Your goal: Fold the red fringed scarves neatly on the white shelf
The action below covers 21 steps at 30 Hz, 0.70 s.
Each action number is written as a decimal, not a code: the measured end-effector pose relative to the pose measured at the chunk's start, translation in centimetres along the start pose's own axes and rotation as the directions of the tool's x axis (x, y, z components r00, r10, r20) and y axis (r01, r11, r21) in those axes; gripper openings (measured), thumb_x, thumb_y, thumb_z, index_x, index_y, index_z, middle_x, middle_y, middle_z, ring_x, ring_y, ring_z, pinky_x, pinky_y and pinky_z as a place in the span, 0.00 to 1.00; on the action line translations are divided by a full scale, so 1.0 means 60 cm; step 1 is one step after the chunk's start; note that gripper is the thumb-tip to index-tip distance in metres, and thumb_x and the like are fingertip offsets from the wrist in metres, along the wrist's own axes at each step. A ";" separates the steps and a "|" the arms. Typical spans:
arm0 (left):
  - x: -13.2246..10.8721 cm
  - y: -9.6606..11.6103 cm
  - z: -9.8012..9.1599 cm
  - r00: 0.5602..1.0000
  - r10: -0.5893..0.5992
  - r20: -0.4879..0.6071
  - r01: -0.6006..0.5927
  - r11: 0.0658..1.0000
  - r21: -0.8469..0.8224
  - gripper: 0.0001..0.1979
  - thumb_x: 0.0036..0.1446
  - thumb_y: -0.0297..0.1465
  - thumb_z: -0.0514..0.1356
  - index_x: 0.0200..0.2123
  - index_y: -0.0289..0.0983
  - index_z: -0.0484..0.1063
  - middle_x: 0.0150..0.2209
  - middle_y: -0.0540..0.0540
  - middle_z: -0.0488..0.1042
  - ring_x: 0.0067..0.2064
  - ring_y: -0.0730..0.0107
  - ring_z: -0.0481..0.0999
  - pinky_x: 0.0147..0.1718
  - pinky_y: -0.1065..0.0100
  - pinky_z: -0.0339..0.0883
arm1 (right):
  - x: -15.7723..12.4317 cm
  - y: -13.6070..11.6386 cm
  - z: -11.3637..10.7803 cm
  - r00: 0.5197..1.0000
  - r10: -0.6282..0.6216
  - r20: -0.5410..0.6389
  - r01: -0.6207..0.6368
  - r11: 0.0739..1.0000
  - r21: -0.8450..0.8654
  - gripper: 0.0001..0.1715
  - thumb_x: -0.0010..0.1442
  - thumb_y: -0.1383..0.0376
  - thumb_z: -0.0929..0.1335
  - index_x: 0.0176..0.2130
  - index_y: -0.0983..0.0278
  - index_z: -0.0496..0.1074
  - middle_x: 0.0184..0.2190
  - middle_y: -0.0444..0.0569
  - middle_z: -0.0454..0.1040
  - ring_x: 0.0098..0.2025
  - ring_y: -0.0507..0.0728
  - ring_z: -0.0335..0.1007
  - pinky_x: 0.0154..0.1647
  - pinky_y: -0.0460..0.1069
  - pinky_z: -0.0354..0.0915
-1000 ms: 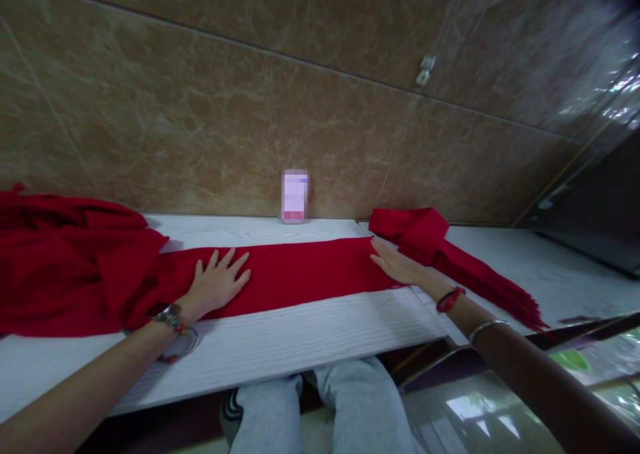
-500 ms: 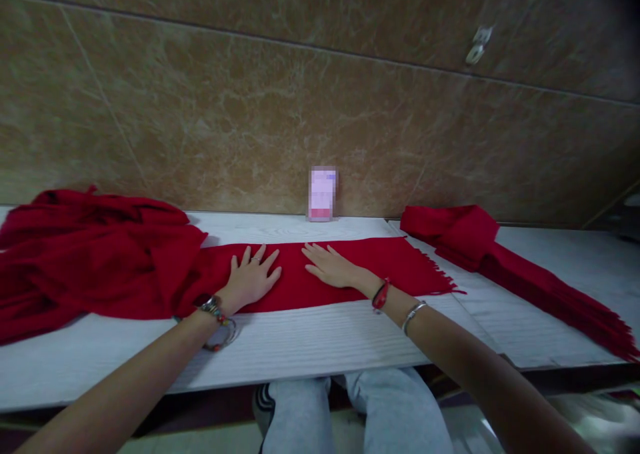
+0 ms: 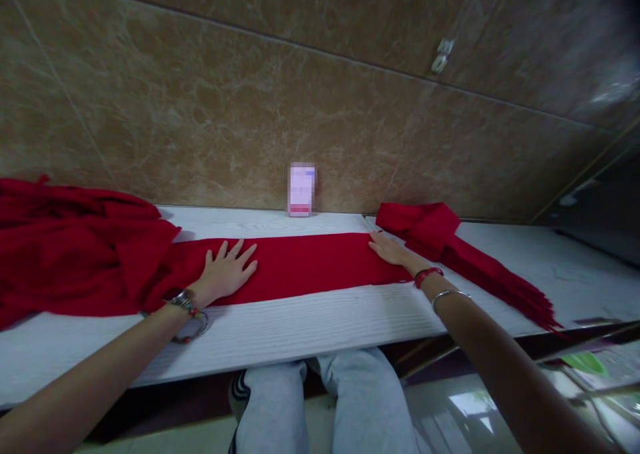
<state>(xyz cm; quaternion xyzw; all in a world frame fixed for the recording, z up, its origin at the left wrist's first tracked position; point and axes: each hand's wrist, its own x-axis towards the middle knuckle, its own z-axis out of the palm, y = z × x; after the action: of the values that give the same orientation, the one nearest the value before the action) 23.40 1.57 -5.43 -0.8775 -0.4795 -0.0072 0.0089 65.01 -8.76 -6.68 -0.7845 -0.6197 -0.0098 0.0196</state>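
Note:
A long red scarf [image 3: 310, 264] lies stretched flat along a white wood-grain tabletop [image 3: 320, 321]. My left hand [image 3: 227, 272] rests flat on it with fingers spread, near where the cloth bunches up. My right hand [image 3: 393, 249] lies flat on the scarf's right end, fingers stretched out. Both wrists wear bracelets. The scarf's left part runs into a crumpled red heap [image 3: 75, 247].
A folded red scarf with fringe [image 3: 450, 247] lies at the right on the table. A small blurred card [image 3: 301, 189] leans against the brown marble wall [image 3: 250, 107]. My grey-trousered knees [image 3: 325, 401] show under the table edge. Glossy floor lies at lower right.
My right hand has slid from the scarf's middle back out to its right end. My left hand has stayed in place. The view shifted slightly.

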 end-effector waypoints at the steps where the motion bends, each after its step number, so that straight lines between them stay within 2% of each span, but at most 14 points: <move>1: 0.000 -0.002 0.002 1.000 0.003 -0.003 -0.003 1.000 -0.001 0.27 0.61 0.42 0.39 0.63 0.45 0.47 0.65 0.43 0.45 0.63 0.40 0.44 0.53 0.37 0.43 | -0.003 -0.004 -0.005 1.000 0.002 -0.019 -0.002 1.000 -0.001 0.32 0.63 0.59 0.51 0.61 0.74 0.52 0.62 0.64 0.50 0.63 0.66 0.44 0.59 0.66 0.48; 3: -0.001 -0.005 0.002 1.000 0.005 -0.015 -0.005 1.000 0.007 0.27 0.61 0.42 0.40 0.63 0.44 0.48 0.65 0.42 0.45 0.63 0.40 0.45 0.53 0.38 0.44 | -0.012 -0.029 -0.015 0.997 -0.035 -0.071 0.035 0.999 -0.001 0.32 0.63 0.60 0.52 0.61 0.75 0.52 0.62 0.64 0.49 0.64 0.66 0.41 0.60 0.66 0.45; 5: -0.002 -0.001 -0.006 0.998 0.045 -0.052 -0.042 0.998 0.047 0.26 0.62 0.40 0.40 0.62 0.42 0.51 0.65 0.40 0.44 0.63 0.41 0.44 0.53 0.39 0.43 | -0.029 -0.077 -0.022 0.982 -0.139 -0.126 0.141 0.990 0.010 0.32 0.63 0.60 0.52 0.62 0.73 0.50 0.64 0.62 0.46 0.65 0.63 0.37 0.61 0.64 0.43; 7: 0.000 0.013 -0.020 0.985 0.154 -0.082 -0.146 0.984 0.097 0.25 0.62 0.38 0.40 0.62 0.41 0.53 0.65 0.41 0.43 0.64 0.46 0.40 0.56 0.43 0.39 | -0.048 -0.137 -0.026 0.927 -0.323 -0.192 0.339 0.939 0.053 0.32 0.64 0.58 0.52 0.62 0.71 0.49 0.63 0.62 0.46 0.65 0.64 0.37 0.60 0.66 0.45; 9: 0.004 0.036 -0.033 0.967 0.249 -0.051 -0.244 0.966 0.082 0.26 0.63 0.38 0.39 0.62 0.40 0.51 0.65 0.43 0.42 0.65 0.52 0.40 0.57 0.47 0.39 | -0.064 -0.191 -0.027 0.894 -0.413 -0.172 0.430 0.900 0.075 0.34 0.64 0.55 0.52 0.63 0.71 0.48 0.63 0.62 0.47 0.65 0.64 0.38 0.59 0.66 0.45; 12: 0.012 0.074 -0.035 0.949 0.316 0.016 -0.316 0.949 -0.021 0.28 0.62 0.44 0.39 0.63 0.42 0.46 0.65 0.44 0.43 0.65 0.52 0.40 0.57 0.48 0.42 | -0.078 -0.233 -0.024 0.905 -0.416 -0.092 0.423 0.902 0.081 0.36 0.64 0.53 0.52 0.62 0.73 0.48 0.64 0.61 0.46 0.65 0.65 0.37 0.60 0.66 0.44; 14: 0.015 0.088 -0.023 0.934 0.357 0.016 -0.357 0.933 -0.042 0.29 0.60 0.47 0.42 0.63 0.45 0.47 0.65 0.46 0.43 0.65 0.50 0.39 0.57 0.46 0.40 | -0.083 -0.226 -0.020 0.923 -0.383 -0.042 0.385 0.921 0.063 0.35 0.64 0.54 0.52 0.62 0.72 0.48 0.64 0.60 0.46 0.65 0.65 0.38 0.60 0.66 0.44; 16: 0.016 0.091 -0.008 0.924 0.381 0.010 -0.381 0.924 -0.044 0.29 0.60 0.47 0.43 0.62 0.46 0.49 0.65 0.47 0.43 0.65 0.50 0.39 0.57 0.46 0.38 | -0.087 -0.199 -0.014 0.936 -0.352 -0.021 0.353 0.935 0.024 0.33 0.64 0.55 0.52 0.62 0.71 0.49 0.64 0.58 0.47 0.65 0.65 0.39 0.60 0.65 0.44; 21: 0.013 0.085 0.002 0.930 0.369 0.001 -0.368 0.928 -0.062 0.28 0.60 0.46 0.45 0.62 0.47 0.50 0.65 0.48 0.45 0.64 0.50 0.41 0.57 0.47 0.37 | -0.096 -0.087 0.007 0.967 -0.247 -0.060 0.245 0.969 -0.040 0.32 0.64 0.56 0.51 0.63 0.68 0.49 0.64 0.56 0.46 0.65 0.63 0.39 0.60 0.64 0.44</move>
<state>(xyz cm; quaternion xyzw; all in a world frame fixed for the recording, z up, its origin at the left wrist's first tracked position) 28.10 -0.51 -5.56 -0.9517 -0.3060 -0.0146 -0.0195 58.58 -13.13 -7.23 -0.7010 -0.7111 -0.0475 0.0255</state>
